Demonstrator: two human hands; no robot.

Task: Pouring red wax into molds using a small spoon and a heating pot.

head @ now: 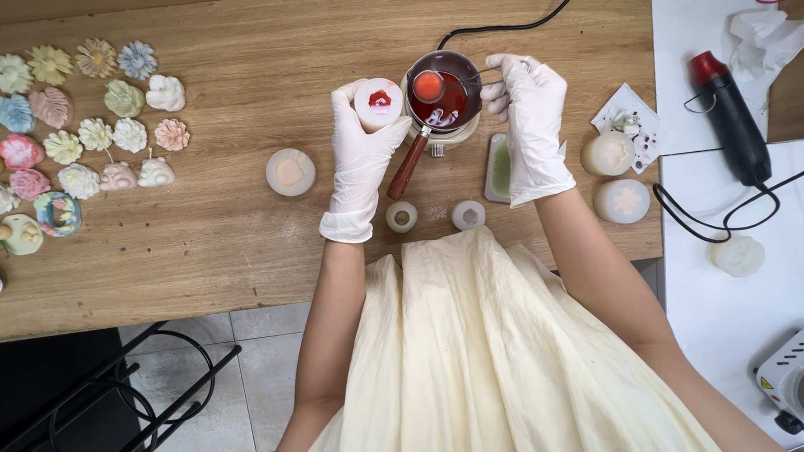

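My left hand (363,160), in a white glove, holds up a small white round mould (379,101) with red wax pooled in its top. Just right of it stands a small metal pot (458,110) of red melted wax, with a brown wooden handle (408,165) pointing towards me. My right hand (533,112), also gloved, grips the thin wire handle of a little round ladle (428,86) filled with pinkish-red wax. The ladle hangs over the pot's left rim, close to the mould.
Many pastel flower-shaped wax pieces (73,132) lie at the left of the wooden table (240,251). Round white moulds (290,171) (622,200) and a green rectangular mould (499,167) surround the pot. A black and red heat gun (732,117) lies on the white surface at right.
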